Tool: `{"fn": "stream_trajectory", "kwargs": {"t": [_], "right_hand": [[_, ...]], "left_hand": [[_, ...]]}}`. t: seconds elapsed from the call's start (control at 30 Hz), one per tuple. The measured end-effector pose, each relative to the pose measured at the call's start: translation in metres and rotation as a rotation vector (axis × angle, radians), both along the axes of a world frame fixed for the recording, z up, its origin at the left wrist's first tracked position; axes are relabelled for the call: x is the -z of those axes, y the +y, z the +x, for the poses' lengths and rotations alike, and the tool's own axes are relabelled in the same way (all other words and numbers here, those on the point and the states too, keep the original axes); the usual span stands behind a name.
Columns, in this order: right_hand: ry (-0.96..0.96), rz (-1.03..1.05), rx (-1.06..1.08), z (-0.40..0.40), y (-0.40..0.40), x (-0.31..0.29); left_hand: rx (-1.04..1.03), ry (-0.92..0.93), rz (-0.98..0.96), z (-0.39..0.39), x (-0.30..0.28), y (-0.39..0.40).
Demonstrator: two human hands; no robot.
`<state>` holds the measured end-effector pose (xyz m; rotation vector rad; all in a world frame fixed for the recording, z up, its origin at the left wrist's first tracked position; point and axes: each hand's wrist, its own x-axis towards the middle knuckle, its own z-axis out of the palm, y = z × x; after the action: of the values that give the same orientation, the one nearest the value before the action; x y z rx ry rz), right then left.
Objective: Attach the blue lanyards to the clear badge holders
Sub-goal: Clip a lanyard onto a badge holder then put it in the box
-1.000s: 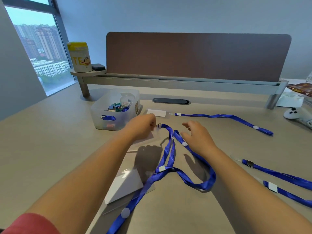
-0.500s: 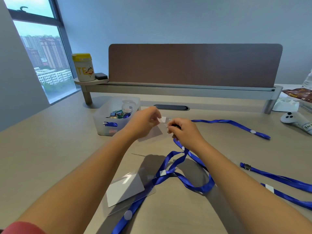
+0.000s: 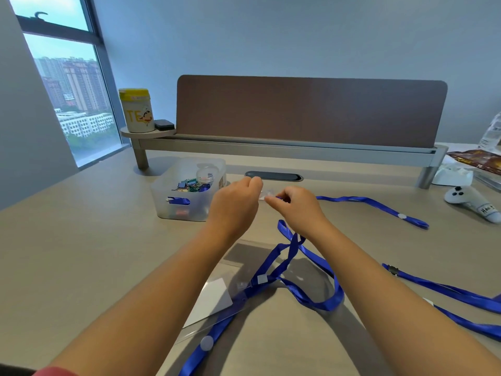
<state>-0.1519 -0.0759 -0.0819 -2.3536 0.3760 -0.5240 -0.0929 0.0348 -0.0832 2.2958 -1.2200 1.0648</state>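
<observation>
My left hand [image 3: 234,203] pinches the top of a clear badge holder [image 3: 267,193], held above the desk. My right hand [image 3: 298,208] is closed on the clip end of a blue lanyard [image 3: 291,244], right against that holder's top edge. The lanyard's strap hangs from my right hand and loops over the desk. A second clear badge holder [image 3: 214,297] with a white card lies flat near me, with a blue lanyard across it. Another blue lanyard [image 3: 379,206] lies at the far right, and two more [image 3: 447,290] at the right edge.
A translucent bin [image 3: 187,195] of small clips stands left of my hands. A brown divider panel [image 3: 309,112] on a grey rail runs along the back. A yellow-lidded can [image 3: 137,111] sits on a small shelf. A white controller [image 3: 471,202] lies at the right.
Both hands have risen off the desk and come together. The left picked up the clear holder, the right took the lanyard's clip end and brought it to the holder. The camera tilted up.
</observation>
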Motion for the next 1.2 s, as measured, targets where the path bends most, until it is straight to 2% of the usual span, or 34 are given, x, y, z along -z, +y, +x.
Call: {"fn": "stream_trajectory", "kwargs": {"t": [0.1,0.2,0.47,0.67,0.97,1.2], "right_hand": [[-0.016,0.322,-0.033,-0.002,-0.003,-0.001],[-0.052,0.441,-0.05,-0.002,-0.001,-0.002],[-0.167,0.156,-0.019,-0.002,0.003,-0.002],[-0.129,-0.001,-0.016,-0.004,0.0,-0.003],[-0.109,-0.1,-0.018,-0.009,0.001,-0.005],[-0.136,-0.05,-0.006,-0.007,0.005,-0.002]], "left_hand": [[0.046,-0.017,0.008,0.002,0.003,0.0],[0.069,0.01,0.021,0.003,0.005,0.001],[0.131,-0.051,-0.027,0.007,0.005,0.0],[0.146,-0.147,0.024,0.008,0.004,-0.002],[0.174,-0.254,0.007,0.014,0.007,-0.002],[0.148,-0.264,0.028,0.014,0.008,-0.002]]}}
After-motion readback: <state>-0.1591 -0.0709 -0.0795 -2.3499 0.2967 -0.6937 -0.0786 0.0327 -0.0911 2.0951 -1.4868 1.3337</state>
